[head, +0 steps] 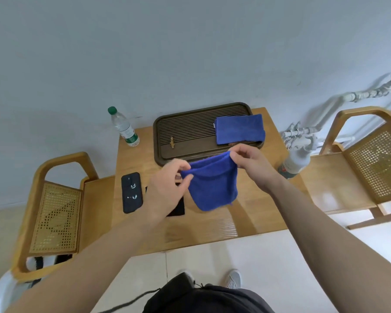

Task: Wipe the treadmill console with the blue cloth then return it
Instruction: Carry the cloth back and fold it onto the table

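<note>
Shoes: a grey shoe (234,279) is being seen nearest, on pale floor tiles below the table edge.
Left hand: the left hand (167,184) is being held over the table, thumb and fingertips pinched on the left upper corner of the cloth.
Right hand: the right hand (251,163) is being held slightly higher, fingers curled and pinching the right upper corner.
Blue cloth: the blue cloth (215,186) is being stretched between both hands and is hanging in the air above the table (212,224), just in front of the tray.
Phone: a black phone (131,192) is being left flat on the table, left of the left hand.
Dark flat item: a black flat item (177,208) is being partly hidden under the left hand; what it is cannot be told.
Tray: a dark slatted tray (185,132) is being used at the far side of the table.
Tray contents: a folded blue cloth (239,129) is being carried at its right end, overlapping the rim, and a small golden figure (172,142) near its left front.
Water bottle: a clear bottle (124,127) with a green cap is being kept upright at the table's far left corner; its fill level cannot be told.
Spray bottle: a white spray bottle (296,159) is being kept by the table's right edge; its contents are being hidden by its wall.
Chairs: a cane-backed chair (54,213) is being kept to the left, and another (375,163) to the right.
</note>
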`<state>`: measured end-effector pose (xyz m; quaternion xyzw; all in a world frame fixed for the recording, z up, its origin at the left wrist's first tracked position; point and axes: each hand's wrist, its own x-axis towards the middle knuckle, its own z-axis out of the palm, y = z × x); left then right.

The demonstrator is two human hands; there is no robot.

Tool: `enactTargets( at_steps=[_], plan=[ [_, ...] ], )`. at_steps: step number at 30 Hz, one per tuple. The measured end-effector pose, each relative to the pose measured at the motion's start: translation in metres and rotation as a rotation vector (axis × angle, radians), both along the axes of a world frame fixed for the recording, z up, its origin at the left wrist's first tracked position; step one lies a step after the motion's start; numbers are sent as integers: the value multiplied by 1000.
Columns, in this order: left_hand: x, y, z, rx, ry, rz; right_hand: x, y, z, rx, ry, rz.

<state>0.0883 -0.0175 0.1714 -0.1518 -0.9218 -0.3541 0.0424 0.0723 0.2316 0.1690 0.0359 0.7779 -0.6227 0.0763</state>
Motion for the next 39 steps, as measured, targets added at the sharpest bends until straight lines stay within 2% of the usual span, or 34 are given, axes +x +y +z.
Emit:
enactTargets(
  at_steps=[3,5,9,11,13,16,18,24,26,28,30,32,34,36,39],
  plan=[
    [-17,-2,10,84,136,2,-10,-10,14,-83,59,-26],
    [-21,-4,9,114,123,32,-11,-11,14,-118,64,-38],
    [-9,-11,-31,114,-179,137,9,-10,-30,-11,-62,-52],
    [4,-16,-68,11,-264,107,30,-10,-72,44,-172,-56],
    [18,-18,-105,-75,-437,76,53,-10,-117,103,-276,-48],
    [35,-16,-152,-124,-723,5,80,-11,-164,206,-431,-8],
    [34,-15,-170,-107,-788,11,79,-14,-176,210,-480,-25],
    [-31,-8,-189,34,-684,254,-1,-34,-184,177,-428,-166],
    [-47,-5,-196,56,-662,312,-21,-44,-189,241,-439,-187],
    [-49,-3,-202,-26,-601,329,-24,-51,-196,377,-428,-152],
    [-38,-2,-209,-135,-537,282,-12,-57,-200,545,-409,-115],
    [-22,-2,-218,-213,-507,195,7,-59,-207,616,-468,-147],
    [-8,-4,-224,-290,-469,120,24,-59,-214,550,-587,-194],
    [1,-5,-228,-389,-354,36,33,-58,-220,508,-662,-221],
    [18,-2,-239,-606,-222,-233,35,-58,-225,409,-707,-253]
  ],
)
